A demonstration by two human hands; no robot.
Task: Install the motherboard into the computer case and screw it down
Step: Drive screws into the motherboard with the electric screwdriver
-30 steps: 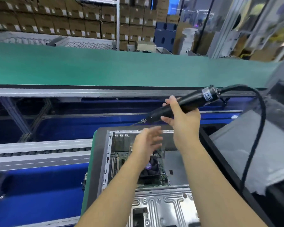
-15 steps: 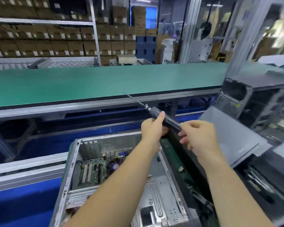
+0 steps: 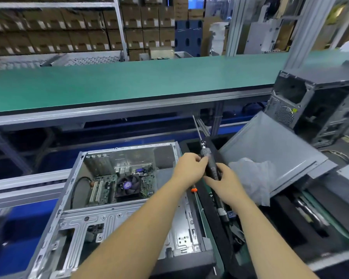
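1. Head view: left hand [image 3: 190, 168] pinching the driver [image 3: 211, 166] at its chuck; right hand [image 3: 223, 183] wrapped round its body, bit aimed at 12 o'clock.
2. Motherboard [image 3: 119, 185] seated inside the case [image 3: 117, 220], at 9 o'clock from both hands.

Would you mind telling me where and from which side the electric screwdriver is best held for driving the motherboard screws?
Grip the electric screwdriver round its thick black barrel, from the right side, as the right hand does now. The thin bit and knurled collar are poor holds, so the left hand should only steady the collar. The cord leaves the rear end, so stay ahead of it.
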